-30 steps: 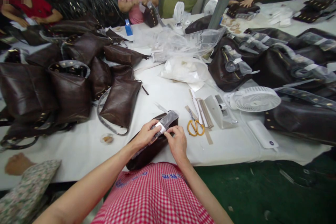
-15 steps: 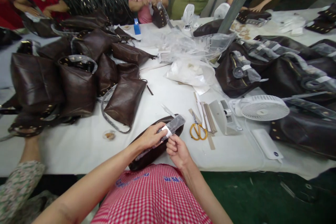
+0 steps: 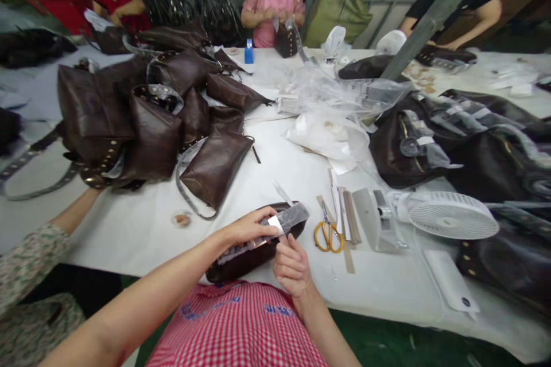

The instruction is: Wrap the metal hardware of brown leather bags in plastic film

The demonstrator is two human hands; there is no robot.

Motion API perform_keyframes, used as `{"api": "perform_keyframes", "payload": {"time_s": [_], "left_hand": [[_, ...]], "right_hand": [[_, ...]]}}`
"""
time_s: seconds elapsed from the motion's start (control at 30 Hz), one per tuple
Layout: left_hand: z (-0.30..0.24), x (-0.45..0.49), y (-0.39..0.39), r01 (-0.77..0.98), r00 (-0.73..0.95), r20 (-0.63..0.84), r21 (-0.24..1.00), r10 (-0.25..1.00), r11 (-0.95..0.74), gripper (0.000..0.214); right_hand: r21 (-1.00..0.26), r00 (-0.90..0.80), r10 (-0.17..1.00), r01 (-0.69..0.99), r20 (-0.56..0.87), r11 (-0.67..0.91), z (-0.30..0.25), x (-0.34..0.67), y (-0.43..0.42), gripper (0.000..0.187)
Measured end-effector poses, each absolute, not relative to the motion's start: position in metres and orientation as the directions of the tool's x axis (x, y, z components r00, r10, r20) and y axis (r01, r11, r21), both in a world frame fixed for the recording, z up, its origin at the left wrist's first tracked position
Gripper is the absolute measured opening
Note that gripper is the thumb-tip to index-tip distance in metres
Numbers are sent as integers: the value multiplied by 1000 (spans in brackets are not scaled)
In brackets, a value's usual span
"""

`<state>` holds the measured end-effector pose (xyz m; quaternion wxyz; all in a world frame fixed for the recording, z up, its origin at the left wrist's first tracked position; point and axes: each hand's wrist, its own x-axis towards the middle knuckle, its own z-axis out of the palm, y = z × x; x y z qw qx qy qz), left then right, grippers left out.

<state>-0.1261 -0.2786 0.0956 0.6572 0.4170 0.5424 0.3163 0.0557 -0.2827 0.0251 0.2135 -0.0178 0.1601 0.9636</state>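
A dark brown leather bag [image 3: 241,261] lies at the near table edge in front of me. Its strap [image 3: 289,219] is wrapped in clear plastic with a white tape piece on it. My left hand [image 3: 249,226] is closed over the wrapped strap beside the tape. My right hand [image 3: 291,265] is curled just below it, fingertips pinching at the wrap's edge. What the right fingers hold is too small to make out.
Yellow-handled scissors [image 3: 329,235], card strips and a white fan [image 3: 451,215] lie to the right. A pile of brown bags [image 3: 155,120] fills the left, wrapped dark bags [image 3: 473,137] the right. Plastic bags [image 3: 331,97] sit mid-table. A co-worker's arm [image 3: 73,215] rests at the left; other people work at the far side.
My view has tilted up and shifted. My right hand has dropped from the top of the strap to below it. The co-worker's arm on the left has reached farther onto the table.
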Motion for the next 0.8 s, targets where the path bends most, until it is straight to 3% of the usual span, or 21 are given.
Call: {"api": "perform_keyframes", "payload": {"time_s": [0.1,0.2,0.3,0.43,0.53,0.67,0.8], "left_hand": [[97,-125,-284,120,196,-395,918,898,378,38],[94,-125,-288,173,173,-363,926,916,334,38],[91,-127,-290,163,164,-367,926,916,341,38],[101,-135,-291,447,254,-183,893,950,53,36],[110,-139,-292,548,331,-109,831,937,-97,37],[108,-136,-293,628,281,-121,773,952,-87,31],[104,-129,-295,643,242,-126,763,962,-62,28]], "right_hand": [[382,-941,334,-328,-53,-864,26,56,-280,28],[391,-960,262,-278,-96,-877,32,55,-276,42],[388,-963,234,-269,-135,-882,37,57,-275,45],[394,-953,227,-290,-199,-872,41,63,-277,48],[452,-958,246,-288,-150,-844,41,69,-280,51],[470,-976,212,-214,-57,-857,30,74,-286,55],[397,-970,212,-243,-120,-885,13,81,-291,59]]}}
